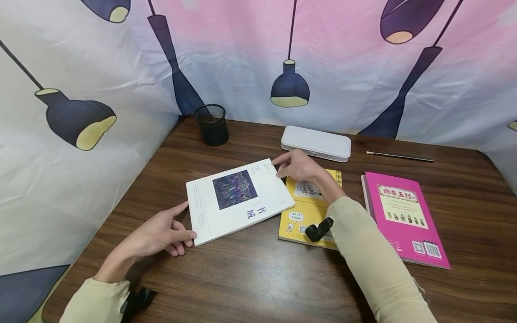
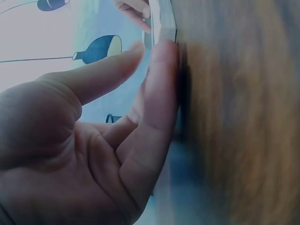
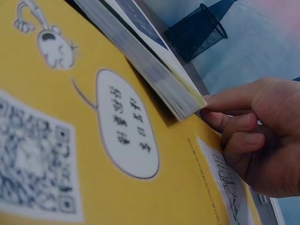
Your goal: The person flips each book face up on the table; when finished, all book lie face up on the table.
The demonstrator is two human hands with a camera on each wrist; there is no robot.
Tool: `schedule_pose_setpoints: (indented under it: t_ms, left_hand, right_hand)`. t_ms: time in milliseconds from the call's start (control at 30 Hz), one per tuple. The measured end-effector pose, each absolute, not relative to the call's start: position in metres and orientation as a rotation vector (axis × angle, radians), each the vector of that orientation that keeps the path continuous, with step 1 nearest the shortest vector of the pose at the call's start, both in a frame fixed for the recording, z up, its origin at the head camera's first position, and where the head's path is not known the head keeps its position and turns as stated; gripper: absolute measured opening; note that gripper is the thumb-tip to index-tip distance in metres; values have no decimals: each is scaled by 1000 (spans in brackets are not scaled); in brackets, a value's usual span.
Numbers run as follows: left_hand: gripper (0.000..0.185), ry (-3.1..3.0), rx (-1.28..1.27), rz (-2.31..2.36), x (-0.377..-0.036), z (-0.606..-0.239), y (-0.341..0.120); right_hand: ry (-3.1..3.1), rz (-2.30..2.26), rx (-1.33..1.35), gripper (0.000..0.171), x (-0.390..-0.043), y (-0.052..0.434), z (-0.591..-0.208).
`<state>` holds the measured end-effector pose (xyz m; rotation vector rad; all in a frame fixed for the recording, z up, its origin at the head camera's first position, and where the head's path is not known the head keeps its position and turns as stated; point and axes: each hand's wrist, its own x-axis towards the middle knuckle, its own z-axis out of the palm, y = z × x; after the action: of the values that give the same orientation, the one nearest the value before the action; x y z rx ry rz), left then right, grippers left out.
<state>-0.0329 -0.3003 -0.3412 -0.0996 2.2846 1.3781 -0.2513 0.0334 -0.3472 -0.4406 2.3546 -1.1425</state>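
A white book (image 1: 206,211) with a dark picture on its cover lies tilted between both hands. At its near-left corner my left hand (image 1: 161,233) holds it, thumb at the corner and index finger along the left edge. My right hand (image 1: 299,165) pinches the far-right corner, which also shows in the right wrist view beside the curled fingers (image 3: 243,138). The white book's right end overlaps a yellow book (image 1: 308,215) with a speech bubble and cartoon figure. In the left wrist view, fingertips meet the white book's edge (image 2: 165,23).
To the right lies a pink book (image 1: 404,215) on top of another book. Along the back stand a black mesh pen holder (image 1: 214,128), a white case (image 1: 317,141) and a pencil (image 1: 400,156). Printed cloth hangs behind the wooden table (image 1: 250,278).
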Motion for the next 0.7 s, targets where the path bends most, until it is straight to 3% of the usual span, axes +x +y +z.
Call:
schedule_pose_setpoints:
  t_ms: [367, 700]
  left_hand:
    - [80, 2563, -69, 1115, -48, -332, -315]
    - [76, 2788, -16, 896, -71, -335, -325]
  right_hand:
    - [2457, -1127, -500, 43, -236, 44, -331]
    - [2482, -1158, -545, 40, -216, 56, -331]
